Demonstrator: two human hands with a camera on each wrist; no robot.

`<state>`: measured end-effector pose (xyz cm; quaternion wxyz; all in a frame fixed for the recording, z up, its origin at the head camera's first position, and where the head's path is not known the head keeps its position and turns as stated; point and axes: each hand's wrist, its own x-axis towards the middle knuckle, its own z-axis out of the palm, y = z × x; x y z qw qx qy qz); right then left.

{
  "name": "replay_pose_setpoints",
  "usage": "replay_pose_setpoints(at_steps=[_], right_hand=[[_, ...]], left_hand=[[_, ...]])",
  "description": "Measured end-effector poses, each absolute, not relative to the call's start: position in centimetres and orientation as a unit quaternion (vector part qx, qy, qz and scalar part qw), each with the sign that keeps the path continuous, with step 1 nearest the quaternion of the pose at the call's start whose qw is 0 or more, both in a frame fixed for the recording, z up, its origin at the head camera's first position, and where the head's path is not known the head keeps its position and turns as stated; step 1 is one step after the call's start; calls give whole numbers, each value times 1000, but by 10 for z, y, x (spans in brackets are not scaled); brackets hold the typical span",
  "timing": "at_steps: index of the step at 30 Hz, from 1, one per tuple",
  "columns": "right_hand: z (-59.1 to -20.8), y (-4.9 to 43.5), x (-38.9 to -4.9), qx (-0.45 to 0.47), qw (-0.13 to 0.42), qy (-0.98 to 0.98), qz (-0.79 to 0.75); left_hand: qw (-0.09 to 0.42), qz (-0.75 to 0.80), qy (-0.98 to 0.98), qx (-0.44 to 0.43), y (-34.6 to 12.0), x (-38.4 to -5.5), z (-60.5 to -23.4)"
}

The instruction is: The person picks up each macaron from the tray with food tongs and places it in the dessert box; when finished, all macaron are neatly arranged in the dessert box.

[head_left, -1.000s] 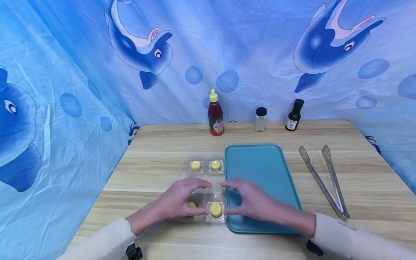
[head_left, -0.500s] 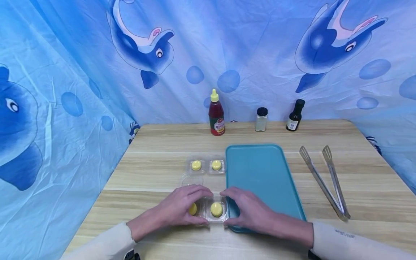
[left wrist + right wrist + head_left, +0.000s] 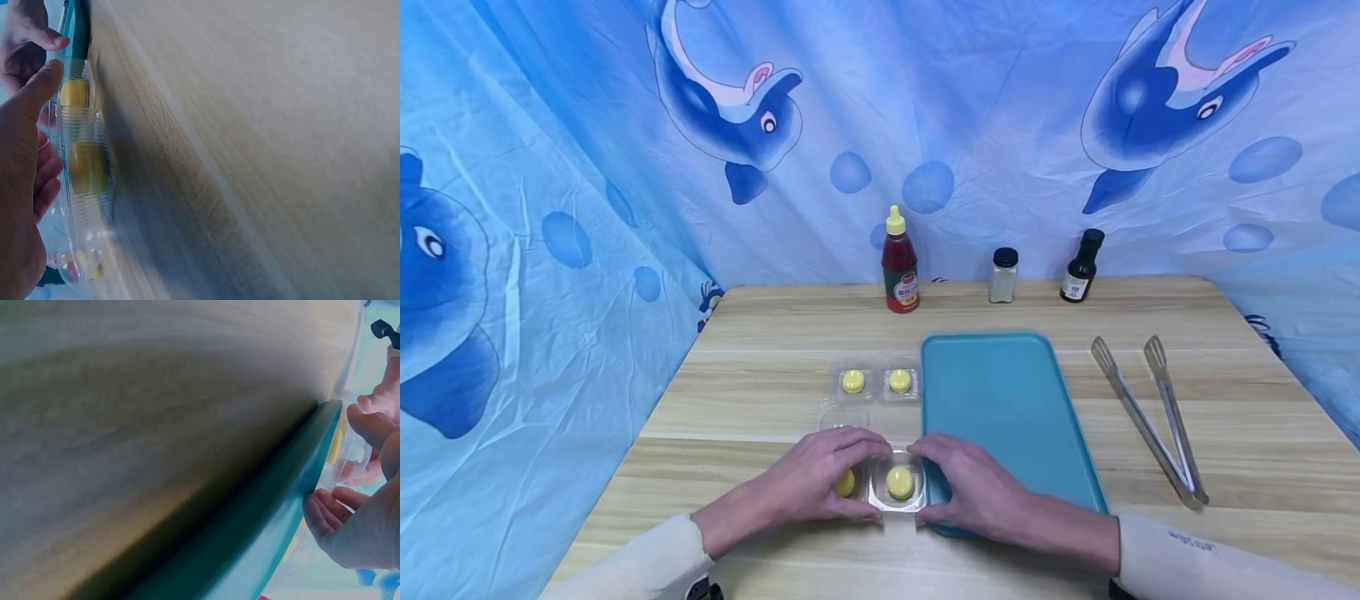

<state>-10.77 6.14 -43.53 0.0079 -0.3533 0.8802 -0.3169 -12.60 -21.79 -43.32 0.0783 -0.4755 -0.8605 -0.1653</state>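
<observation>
A clear plastic box (image 3: 919,498) with a yellow macaron (image 3: 900,482) inside sits at the near edge of the set, its lid down. My left hand (image 3: 827,473) holds its left side, fingers at the far corner and thumb at the near one. On the other side my right hand (image 3: 981,487) grips it the same way, over the rim of the teal tray (image 3: 1000,400). Beneath my left palm lies a second box with a macaron (image 3: 845,483), partly hidden; the left wrist view shows that macaron (image 3: 87,167) through ribbed plastic.
Two more clear boxes with yellow macarons (image 3: 853,382) lie farther back, left of the tray. Metal tongs (image 3: 1150,425) rest spread to the right. A red sauce bottle (image 3: 900,271), a black-capped jar (image 3: 1003,277) and a dark bottle (image 3: 1078,268) stand along the back edge.
Over the last second the lid of the near right box has come down over its macaron. Both hands have lowered slightly onto the box's sides, then stayed almost still.
</observation>
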Motion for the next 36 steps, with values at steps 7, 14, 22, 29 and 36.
replay_pose_setpoints(at_steps=[7, 14, 22, 29, 36], right_hand=[[-438, 59, -106, -350, -3, 886, -303], [-438, 60, -106, -351, -4, 888, -296], [-429, 61, -112, -347, 7, 886, -306], [-417, 59, -128, -343, 19, 873, -345], [-415, 52, -146, -338, 34, 862, -376]], left_hand=[[77, -132, -867, -475, -219, -124, -432], [100, -126, -858, -488, -219, -126, -434], [82, -122, -864, -481, -220, -129, -429], [24, -247, -877, -412, -225, -137, -420], [33, -359, -869, -339, -237, -150, -413]])
